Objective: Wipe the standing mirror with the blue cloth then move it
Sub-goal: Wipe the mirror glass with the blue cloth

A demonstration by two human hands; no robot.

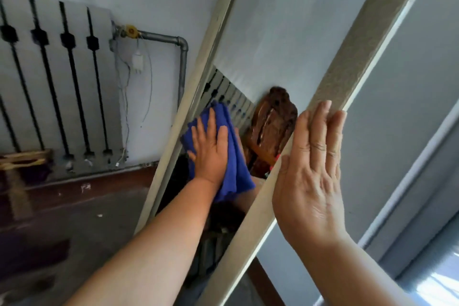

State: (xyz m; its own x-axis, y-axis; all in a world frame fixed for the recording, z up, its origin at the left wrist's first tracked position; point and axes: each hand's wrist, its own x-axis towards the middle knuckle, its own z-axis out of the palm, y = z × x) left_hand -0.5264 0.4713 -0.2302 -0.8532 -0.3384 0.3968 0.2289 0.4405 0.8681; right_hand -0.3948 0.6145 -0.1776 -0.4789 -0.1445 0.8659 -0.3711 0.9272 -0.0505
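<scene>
You see soft, matt blue cloth (229, 156) on the standing mirror (268, 45)'s glossy glass; its pale frame looks rough-grained; upper left, a dull metal pipe (171, 40).

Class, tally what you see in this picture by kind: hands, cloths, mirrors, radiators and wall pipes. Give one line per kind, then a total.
Hands: 2, left hand and right hand
Cloths: 1, blue cloth
Mirrors: 1, mirror
Radiators: 1, radiator
Pipes: 1, pipe
Total: 6
</scene>
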